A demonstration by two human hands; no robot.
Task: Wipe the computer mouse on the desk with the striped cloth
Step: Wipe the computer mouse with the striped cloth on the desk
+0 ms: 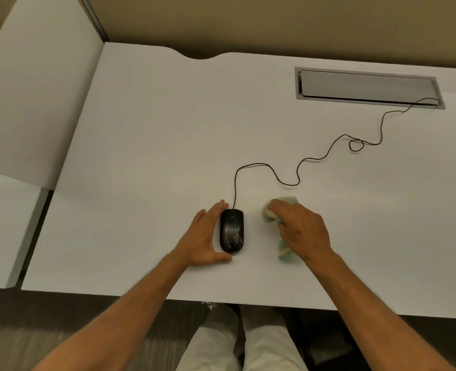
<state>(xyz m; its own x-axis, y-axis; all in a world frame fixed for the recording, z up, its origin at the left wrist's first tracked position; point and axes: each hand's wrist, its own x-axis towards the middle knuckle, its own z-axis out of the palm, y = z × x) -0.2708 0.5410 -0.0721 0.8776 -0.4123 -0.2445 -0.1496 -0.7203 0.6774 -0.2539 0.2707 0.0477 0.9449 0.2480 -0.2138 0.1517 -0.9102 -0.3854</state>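
A black wired computer mouse [231, 230] lies on the white desk [146, 156], near its front edge. My left hand [204, 236] rests against the mouse's left side, fingers along its flank and thumb at its rear end. Just to the right, my right hand [300, 227] is closed on the striped green and cream cloth [284, 250], bunched on the desk. The cloth does not touch the mouse; a small gap of desk separates them. Cloth ends stick out beyond my fingertips and below my palm.
The mouse's thin black cable [299, 170] loops across the desk to a grey cable hatch [366, 85] at the back right. A white partition panel [34, 103] stands on the left. The desk's front edge runs just below my wrists.
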